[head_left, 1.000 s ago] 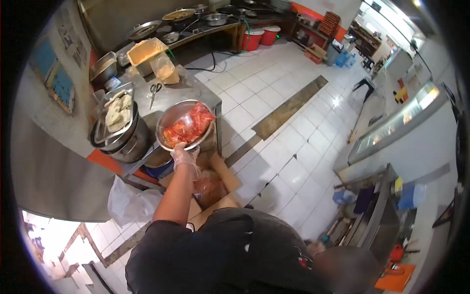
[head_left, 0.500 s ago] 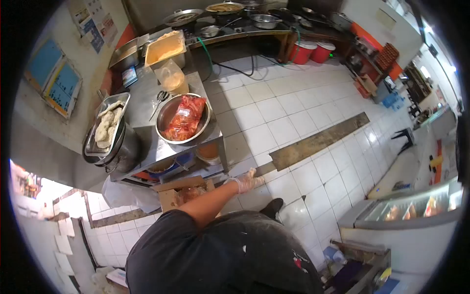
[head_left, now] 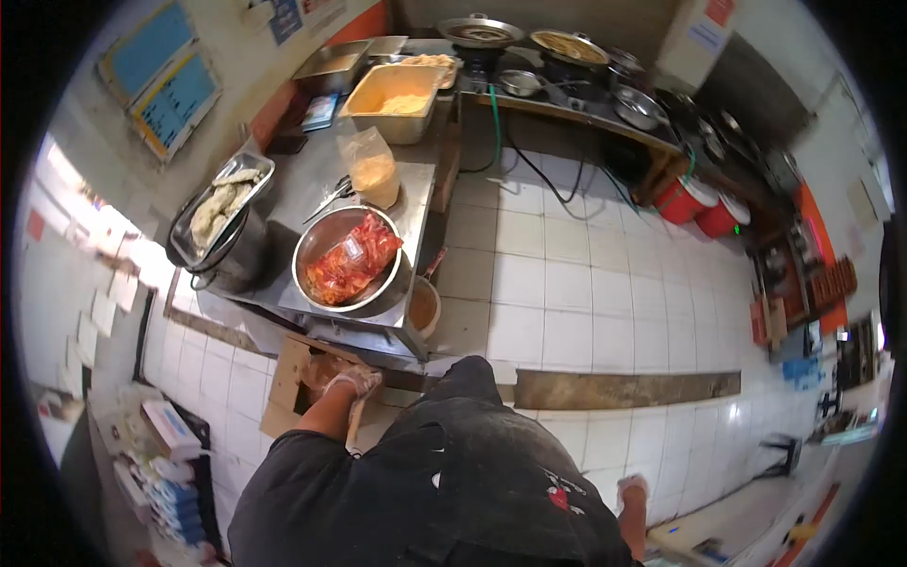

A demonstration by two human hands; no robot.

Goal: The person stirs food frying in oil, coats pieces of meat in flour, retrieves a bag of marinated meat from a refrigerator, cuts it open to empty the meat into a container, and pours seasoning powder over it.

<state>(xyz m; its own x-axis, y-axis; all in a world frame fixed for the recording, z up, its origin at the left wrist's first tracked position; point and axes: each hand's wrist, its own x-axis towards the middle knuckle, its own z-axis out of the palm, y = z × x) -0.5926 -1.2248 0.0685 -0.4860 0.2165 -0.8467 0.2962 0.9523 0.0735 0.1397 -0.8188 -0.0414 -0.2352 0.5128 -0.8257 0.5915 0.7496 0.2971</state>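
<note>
- Left hand (head_left: pixel 353 382) at box's (head_left: pixel 284 387) three o'clock; grip unclear.
- Right hand (head_left: pixel 633 487), body's (head_left: pixel 453 463) three o'clock; grip unclear.
- Bench (head_left: pixel 274 253): bowl (head_left: pixel 308 248), red bag (head_left: pixel 355 260) inside.

You wear a black or very dark top (head_left: pixel 378 491) with a loose short sleeve (head_left: pixel 293 477) that leaves your forearm bare. Its front carries a pale, dusty grey smudge (head_left: pixel 505 439), a small whitish spot (head_left: pixel 436 480) and a little red-and-white print (head_left: pixel 559 497) with tiny white lettering, too small to read. Your left hand (head_left: pixel 351 381) is in a thin, clear plastic glove, loose and wrinkled. Your right hand (head_left: pixel 633 486) has a similar see-through, whitish covering, though its edges are blurred.
</note>
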